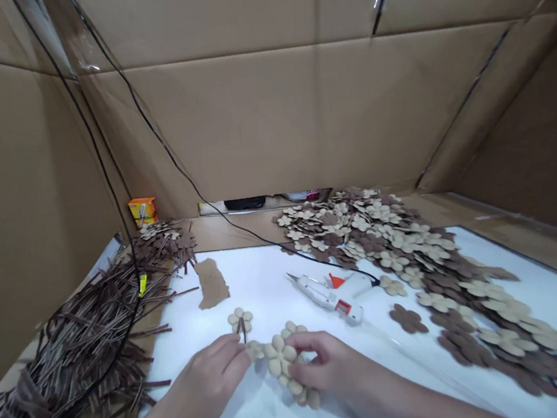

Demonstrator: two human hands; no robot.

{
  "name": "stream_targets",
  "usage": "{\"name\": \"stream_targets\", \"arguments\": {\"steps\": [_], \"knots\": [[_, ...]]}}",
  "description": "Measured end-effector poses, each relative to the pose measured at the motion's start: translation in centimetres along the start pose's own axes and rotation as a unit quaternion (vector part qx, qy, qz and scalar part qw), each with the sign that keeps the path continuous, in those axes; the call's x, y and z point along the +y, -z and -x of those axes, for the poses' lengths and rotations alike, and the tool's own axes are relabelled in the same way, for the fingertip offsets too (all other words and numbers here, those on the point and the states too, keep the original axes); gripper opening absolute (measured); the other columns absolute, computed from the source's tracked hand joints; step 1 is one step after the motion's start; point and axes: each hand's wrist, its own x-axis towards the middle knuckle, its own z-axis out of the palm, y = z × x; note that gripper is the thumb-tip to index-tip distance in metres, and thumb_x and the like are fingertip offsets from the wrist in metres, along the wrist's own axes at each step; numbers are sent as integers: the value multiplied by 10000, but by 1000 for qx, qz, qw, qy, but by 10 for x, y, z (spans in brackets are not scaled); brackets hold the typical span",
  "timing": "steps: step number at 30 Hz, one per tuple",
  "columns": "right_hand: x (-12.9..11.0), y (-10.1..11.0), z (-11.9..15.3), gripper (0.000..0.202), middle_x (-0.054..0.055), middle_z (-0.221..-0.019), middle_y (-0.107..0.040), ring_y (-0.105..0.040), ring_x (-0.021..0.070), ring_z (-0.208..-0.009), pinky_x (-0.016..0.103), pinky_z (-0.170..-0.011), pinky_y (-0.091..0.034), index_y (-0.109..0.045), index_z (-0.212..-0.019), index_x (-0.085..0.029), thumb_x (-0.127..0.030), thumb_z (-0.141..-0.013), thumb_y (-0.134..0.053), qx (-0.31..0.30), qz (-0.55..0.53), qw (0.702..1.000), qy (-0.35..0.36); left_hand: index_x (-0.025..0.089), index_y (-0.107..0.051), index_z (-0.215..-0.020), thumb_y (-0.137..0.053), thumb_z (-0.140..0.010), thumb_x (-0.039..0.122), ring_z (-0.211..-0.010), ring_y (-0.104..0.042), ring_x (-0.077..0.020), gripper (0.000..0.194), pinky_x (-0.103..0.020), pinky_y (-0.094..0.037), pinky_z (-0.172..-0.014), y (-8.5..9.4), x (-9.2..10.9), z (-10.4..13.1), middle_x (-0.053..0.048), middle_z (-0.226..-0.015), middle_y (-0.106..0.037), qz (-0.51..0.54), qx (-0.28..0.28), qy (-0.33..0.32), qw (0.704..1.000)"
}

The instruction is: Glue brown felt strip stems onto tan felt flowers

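My right hand [329, 364] grips a cluster of cream flower cutouts [278, 355] between thumb and fingers, low in the middle of the view. My left hand [212, 379] is closed in a pinch just left of the cluster. A thin brown strip [243, 330] runs from its fingertips up over a cream flower [234, 319]. Between the two hands shows a small cream piece [257, 351], and I cannot tell which hand bears it. Behind my right hand a white glue gun [323, 292] with a red trigger lies on its side, a clear glue stick [399, 343] trailing from it.
Brown strips [83, 345] are heaped at left. Brown and cream flower cutouts [375, 225] spread down the right side of the white board [260, 271]. A torn cardboard piece [211, 284] lies farther back. A black cord [172, 154] crosses to the glue gun. Cardboard walls [228, 121] enclose everything.
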Motion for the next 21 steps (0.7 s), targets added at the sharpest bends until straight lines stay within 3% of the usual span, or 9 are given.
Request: {"name": "stream_targets", "arguments": {"steps": [2,4,7,10,12,14,17,19,21], "knots": [[8,-2,1,114,1,-680,-594,-557,129,-605,222,-548,-429,-628,-807,-181,-205,-711,-572,23,149,985,86,187,-597,-992,-321,-907,160,-909,-596,-163,291,-312,-502,-837,-6,0,0,-70,-888,-644,-51,-20,-37,998],[11,-6,5,160,20,-764,-617,-567,147,-676,233,-612,-439,-645,-810,-203,-147,-708,-536,31,269,947,171,188,-602,-978,-331,-905,156,-911,-600,-162,283,-307,-510,-835,-12,0,-2,-65,-884,-647,-69,-31,-55,996],[8,-9,12,269,75,-963,-632,-581,161,-622,261,-566,-439,-628,-994,-234,-218,-738,-548,81,397,887,220,180,-615,-930,-371,-889,141,-919,-602,-167,251,-320,-505,-850,-17,-1,-5,-69,-879,-655,-71,-36,-70,994],[-2,4,19,349,115,-1047,-627,-573,160,-521,281,-476,-413,-577,-1128,-250,-318,-794,-505,162,476,831,240,167,-617,-931,-397,-869,121,-942,-601,-180,233,-371,-465,-913,-16,0,-7,-80,-897,-667,-70,-36,-57,995],[-11,29,21,342,115,-1054,-627,-599,185,-570,301,-501,-439,-583,-1125,-255,-333,-824,-441,198,505,805,241,169,-610,-982,-420,-858,127,-986,-591,-186,231,-398,-424,-961,-12,1,-7,-76,-951,-673,-66,-49,-31,996],[-17,66,18,350,108,-1115,-597,-625,222,-714,346,-631,-483,-594,-1101,-248,-259,-823,-382,212,545,784,208,186,-593,-1050,-434,-857,153,-1065,-558,-191,253,-411,-382,-1001,-8,2,-7,-62,-1033,-664,-58,-75,-10,995],[-8,128,8,454,157,-1217,-501,-530,313,-1023,445,-840,-437,-554,-1152,-170,-158,-721,-410,251,602,732,197,221,-536,-1159,-410,-874,187,-1194,-461,-190,313,-428,-312,-1047,-2,3,-8,-41,-1158,-619,-44,-120,-9,992],[7,158,-1,543,150,-1243,-470,-446,314,-1129,452,-895,-402,-512,-1198,-180,-117,-667,-425,203,626,724,206,215,-462,-1244,-382,-883,184,-1243,-405,-187,371,-436,-269,-1067,0,1,-9,-51,-1242,-562,-44,-135,-13,990],[22,172,-10,593,128,-1240,-474,-412,288,-1162,437,-931,-373,-466,-1246,-211,-101,-664,-431,163,633,727,212,196,-407,-1292,-370,-883,179,-1271,-364,-190,410,-438,-243,-1077,2,-2,-11,-68,-1311,-499,-54,-144,-4,988]]}}
